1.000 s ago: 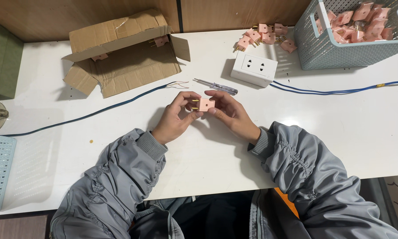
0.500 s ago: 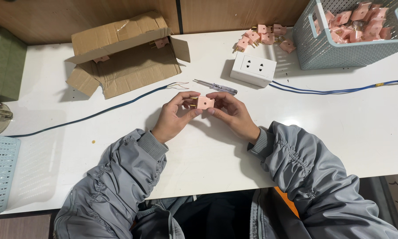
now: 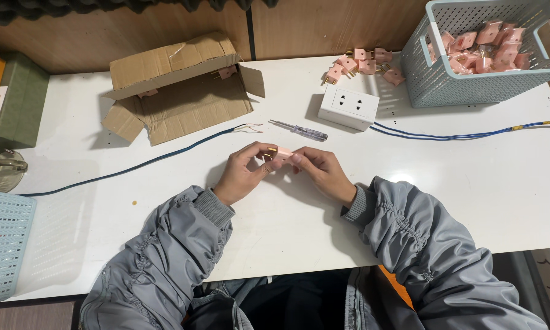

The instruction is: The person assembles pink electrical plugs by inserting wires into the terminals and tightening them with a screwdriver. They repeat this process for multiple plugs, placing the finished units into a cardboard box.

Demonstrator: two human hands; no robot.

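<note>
Head view: a seated person in a grey puffy jacket works at a white table, both forearms resting on it so the hands meet steadily at the centre.
Left hand: the left hand is curled closed around the left end of a small pink plug, thumb and fingers pinching it beside its brass prongs, which point left.
Right hand: the right hand is closed on the right end of the same plug with its fingertips, so the piece is braced from both sides just above the tabletop.
Pink plug: held between the two hands, near the middle of the table, lifted slightly off the surface where the eyes look straight down on it.
Screwdriver: a slim screwdriver lies just beyond the hands, within easy reach.
Socket block: a white socket block sits farther back, its blue cable running off right.
Loose wire: a second blue wire with bared ends trails left.
Stock: more pink plugs lie heaped at the far edge beside a pale blue basket full of them.
Cardboard box: an opened cardboard box lies far left, a plug or two inside.
</note>
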